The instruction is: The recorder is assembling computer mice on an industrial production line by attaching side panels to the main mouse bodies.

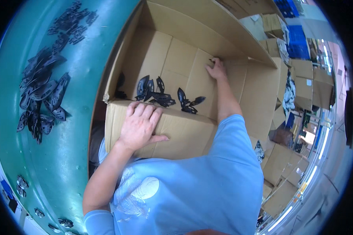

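A large open cardboard box (pixel 178 51) stands in front of me. My left hand (pixel 140 124) lies on its near flap, fingers together over the folded edge and thumb stretched out to the side. Deep inside at the right, my right hand (pixel 217 69) reaches to the box wall, thumb and fingers apart. A tiny dark spot shows at its fingertips, too small to name. Several black leaf-shaped plastic parts with slots (pixel 155 93) lie in the box near the front flap. A smaller cluster of these black parts (pixel 189 102) lies just right of them.
A green table (pixel 84 156) runs along the left. On it lie a long heap of black slotted parts (pixel 41 88), smaller black pieces (pixel 70 23) farther off, and a few near the front. Cardboard boxes (pixel 288 164) and blue crates (pixel 298 43) are stacked at the right.
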`<state>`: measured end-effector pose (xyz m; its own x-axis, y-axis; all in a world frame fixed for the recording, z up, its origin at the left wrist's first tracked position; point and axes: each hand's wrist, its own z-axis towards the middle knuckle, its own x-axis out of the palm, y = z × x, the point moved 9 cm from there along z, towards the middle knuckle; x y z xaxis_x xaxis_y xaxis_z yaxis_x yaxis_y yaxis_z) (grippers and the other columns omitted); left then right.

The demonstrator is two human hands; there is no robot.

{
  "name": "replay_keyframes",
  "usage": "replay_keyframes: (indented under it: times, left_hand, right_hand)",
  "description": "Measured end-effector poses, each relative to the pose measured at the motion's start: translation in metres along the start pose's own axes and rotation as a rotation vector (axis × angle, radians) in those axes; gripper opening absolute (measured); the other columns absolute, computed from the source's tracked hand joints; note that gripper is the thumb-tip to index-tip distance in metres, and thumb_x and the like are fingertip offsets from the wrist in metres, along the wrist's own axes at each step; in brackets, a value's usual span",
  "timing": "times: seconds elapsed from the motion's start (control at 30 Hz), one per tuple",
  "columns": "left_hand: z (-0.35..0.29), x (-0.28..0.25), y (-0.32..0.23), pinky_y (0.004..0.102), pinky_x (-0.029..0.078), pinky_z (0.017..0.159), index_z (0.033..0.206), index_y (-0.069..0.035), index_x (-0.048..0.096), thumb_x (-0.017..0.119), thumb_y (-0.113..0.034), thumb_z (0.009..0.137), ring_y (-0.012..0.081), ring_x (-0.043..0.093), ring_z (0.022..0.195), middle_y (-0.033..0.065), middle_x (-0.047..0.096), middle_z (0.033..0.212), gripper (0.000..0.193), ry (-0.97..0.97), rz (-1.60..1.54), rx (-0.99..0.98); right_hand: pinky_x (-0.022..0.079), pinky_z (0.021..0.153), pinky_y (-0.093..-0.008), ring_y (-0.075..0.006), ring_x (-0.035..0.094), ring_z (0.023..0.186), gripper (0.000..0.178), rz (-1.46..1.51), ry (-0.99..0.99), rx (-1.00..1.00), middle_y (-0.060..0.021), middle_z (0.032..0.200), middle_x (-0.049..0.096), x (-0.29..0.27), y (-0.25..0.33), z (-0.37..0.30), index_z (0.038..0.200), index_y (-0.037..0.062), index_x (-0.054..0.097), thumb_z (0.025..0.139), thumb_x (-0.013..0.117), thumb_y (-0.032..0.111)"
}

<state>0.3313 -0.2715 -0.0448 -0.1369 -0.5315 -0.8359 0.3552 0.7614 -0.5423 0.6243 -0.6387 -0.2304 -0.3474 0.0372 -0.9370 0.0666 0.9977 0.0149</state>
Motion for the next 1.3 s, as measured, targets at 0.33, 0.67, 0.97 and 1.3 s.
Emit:
replay_keyframes:
  times: [0.33, 0.67, 0.97, 1.3]
  left_hand:
    - [0.003, -0.004, 0.004, 0.0501, 0.036, 0.110, 0.129, -0.006, 0.062, 0.078, -0.071, 0.066, 0.0300, 0.057, 0.110, 0.0102, 0.062, 0.117, 0.092, 0.004, 0.008, -0.005]
    - [-0.002, 0.000, 0.006, 0.0496, 0.036, 0.111, 0.130, -0.008, 0.061, 0.079, -0.070, 0.067, 0.0281, 0.056, 0.113, 0.0101, 0.062, 0.118, 0.091, 0.008, 0.000, -0.013]
    - [-0.002, -0.005, 0.005, 0.0484, 0.036, 0.109, 0.130, -0.008, 0.062, 0.079, -0.070, 0.068, 0.0281, 0.057, 0.113, 0.0095, 0.062, 0.120, 0.090, -0.016, -0.006, -0.001]
    - [-0.001, -0.004, 0.006, 0.0483, 0.036, 0.109, 0.126, -0.006, 0.064, 0.080, -0.070, 0.067, 0.0287, 0.057, 0.112, 0.0093, 0.063, 0.117, 0.088, -0.009, -0.017, -0.010]
  right_hand:
    - [0.050, 0.103, -0.0454, -0.0377, 0.062, 0.125, 0.086, 0.292, 0.686, -0.239, -0.0263, 0.136, 0.062, 0.110, 0.043, -0.187, 0.145, -0.0013, 0.044, 0.094, 0.065, 0.065]
    - [0.058, 0.061, -0.0333, -0.0172, 0.066, 0.087, 0.076, 0.716, 0.827, -0.127, -0.0090, 0.115, 0.069, 0.080, 0.206, -0.184, 0.147, 0.0086, 0.044, 0.091, 0.077, 0.049]
    - [0.045, 0.110, -0.0502, -0.0399, 0.059, 0.122, 0.087, 0.359, -0.159, -0.389, -0.0240, 0.135, 0.057, 0.015, 0.196, -0.161, 0.146, 0.0070, 0.046, 0.081, 0.086, 0.049]
    - [0.044, 0.110, -0.0530, -0.0482, 0.046, 0.132, 0.094, 0.326, 0.176, -0.638, -0.0253, 0.141, 0.046, 0.068, 0.228, -0.175, 0.135, 0.0088, 0.048, 0.061, 0.094, 0.043]
